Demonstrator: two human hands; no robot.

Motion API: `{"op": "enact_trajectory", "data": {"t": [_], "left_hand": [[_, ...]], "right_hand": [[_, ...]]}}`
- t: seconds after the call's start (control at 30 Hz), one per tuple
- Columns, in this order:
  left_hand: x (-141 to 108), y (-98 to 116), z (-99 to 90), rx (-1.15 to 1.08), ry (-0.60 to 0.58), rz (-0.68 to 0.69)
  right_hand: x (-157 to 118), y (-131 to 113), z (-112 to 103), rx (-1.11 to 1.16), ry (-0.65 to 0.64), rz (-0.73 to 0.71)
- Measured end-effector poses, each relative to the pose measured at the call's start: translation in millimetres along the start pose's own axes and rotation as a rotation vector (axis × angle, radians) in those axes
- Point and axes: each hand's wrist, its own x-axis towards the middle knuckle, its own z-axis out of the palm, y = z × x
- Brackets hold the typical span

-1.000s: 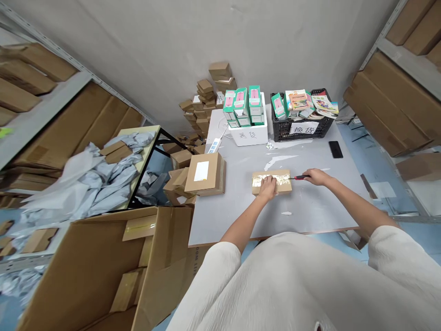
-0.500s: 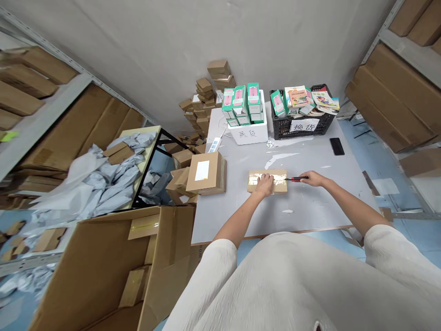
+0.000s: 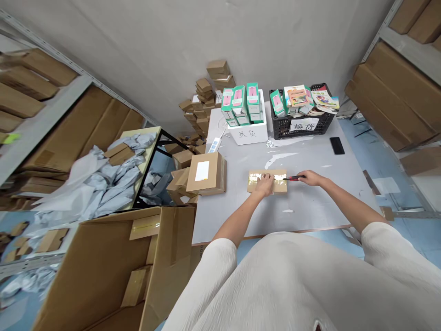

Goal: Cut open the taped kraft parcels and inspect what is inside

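A small cardboard box (image 3: 279,185) with shiny clear tape along its top lies on the grey table (image 3: 223,220). My left hand (image 3: 265,185) rests flat on top of this box, fingers slightly spread, with no object in its grasp. Closed around the handle of a red and black cutter (image 3: 294,178) is my right hand (image 3: 310,178), just to the right of the box. The cutter's tip touches the taped top at the box's right end.
A larger box (image 3: 206,174) with a white label sits at the table's left edge. Behind are a white bin (image 3: 248,135) of green-pink packages, a black crate (image 3: 319,126) of books and a phone (image 3: 336,145). A big open carton (image 3: 172,257) stands at the lower left.
My right hand has moved slightly left with the cutter, whose tip reaches a little further over the box. My left hand has stayed on the box.
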Motion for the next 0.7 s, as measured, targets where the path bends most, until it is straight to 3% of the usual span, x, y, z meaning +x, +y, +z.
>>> {"op": "enact_trajectory", "data": {"t": [0.17, 0.37, 0.7], "left_hand": [[2, -1, -2.0, 0.018, -0.005, -0.005], [0, -4, 0.8, -0.022, 0.003, 0.020], [3, -7, 7.2, -0.068, 0.019, 0.025]], "right_hand": [[12, -10, -12, -0.080, -0.069, -0.013], [7, -4, -14, 0.233, -0.251, 0.081], [-37, 5, 13, 0.455, -0.225, 0.108]]}}
